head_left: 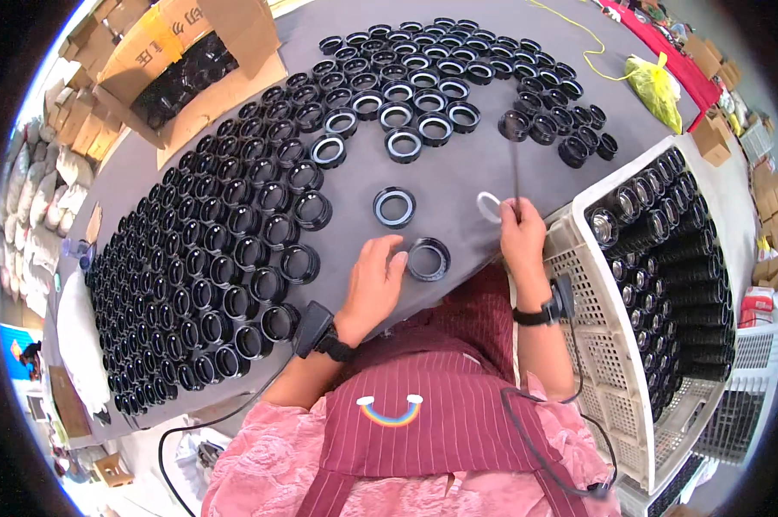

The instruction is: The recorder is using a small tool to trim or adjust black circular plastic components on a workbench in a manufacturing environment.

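White ring (482, 205), a little blurred, sits at the fingertips of the right hand (522, 233), right of the frame's centre. That hand is pinched around a thin dark stick (516, 168), which points toward the top of the frame. The left hand (374, 280), near the centre and well apart from the right, is empty, its fingers loosely bent; its thumb is just beside a lone black ring (445, 260), though I cannot tell whether they touch. Above that, a pale-lined ring (380, 208) lies on the grey table (445, 189). Rows of dark rings (212, 246) fill the left of the frame and curve across its top. A white crate (591, 310) holding black parts (690, 293) stands at right, a cardboard box (143, 65) at upper left, and a yellow bag (656, 86) at upper right.
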Tool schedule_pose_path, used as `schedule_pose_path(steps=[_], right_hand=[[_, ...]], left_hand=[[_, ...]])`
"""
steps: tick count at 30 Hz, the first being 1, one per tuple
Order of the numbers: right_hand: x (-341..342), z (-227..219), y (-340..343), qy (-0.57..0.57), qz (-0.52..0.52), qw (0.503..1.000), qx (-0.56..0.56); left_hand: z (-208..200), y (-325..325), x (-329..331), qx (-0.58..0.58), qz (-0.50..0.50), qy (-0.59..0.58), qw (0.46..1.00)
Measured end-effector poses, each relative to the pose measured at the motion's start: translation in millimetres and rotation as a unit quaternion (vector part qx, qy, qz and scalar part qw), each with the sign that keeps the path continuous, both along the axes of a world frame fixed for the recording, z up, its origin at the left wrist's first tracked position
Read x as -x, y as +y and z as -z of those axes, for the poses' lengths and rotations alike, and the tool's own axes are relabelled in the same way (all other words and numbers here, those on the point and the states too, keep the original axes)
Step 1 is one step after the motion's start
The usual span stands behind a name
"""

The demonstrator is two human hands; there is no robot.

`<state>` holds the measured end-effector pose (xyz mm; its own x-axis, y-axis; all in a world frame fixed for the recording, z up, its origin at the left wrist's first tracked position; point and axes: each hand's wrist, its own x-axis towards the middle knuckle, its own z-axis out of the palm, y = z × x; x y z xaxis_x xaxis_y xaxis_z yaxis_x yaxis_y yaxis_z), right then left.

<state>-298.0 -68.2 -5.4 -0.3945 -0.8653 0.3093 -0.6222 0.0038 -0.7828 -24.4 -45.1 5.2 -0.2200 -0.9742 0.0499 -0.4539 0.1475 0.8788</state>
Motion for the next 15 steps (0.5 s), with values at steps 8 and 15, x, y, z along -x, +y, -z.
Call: schedule_pose_path(steps=[8, 15], right_hand=[[-37.0, -18.8, 50.3, -0.485, -0.052, 0.869, -0.08], [-55.3, -25.4, 52.5, -0.461, -0.071, 0.875, -0.127]], left_hand=[[-5.0, 8.8, 5.9, 0.225, 0.066, -0.068, 0.97], [3.4, 4.9, 6.7, 0.195, 0.073, -0.048, 0.977]])
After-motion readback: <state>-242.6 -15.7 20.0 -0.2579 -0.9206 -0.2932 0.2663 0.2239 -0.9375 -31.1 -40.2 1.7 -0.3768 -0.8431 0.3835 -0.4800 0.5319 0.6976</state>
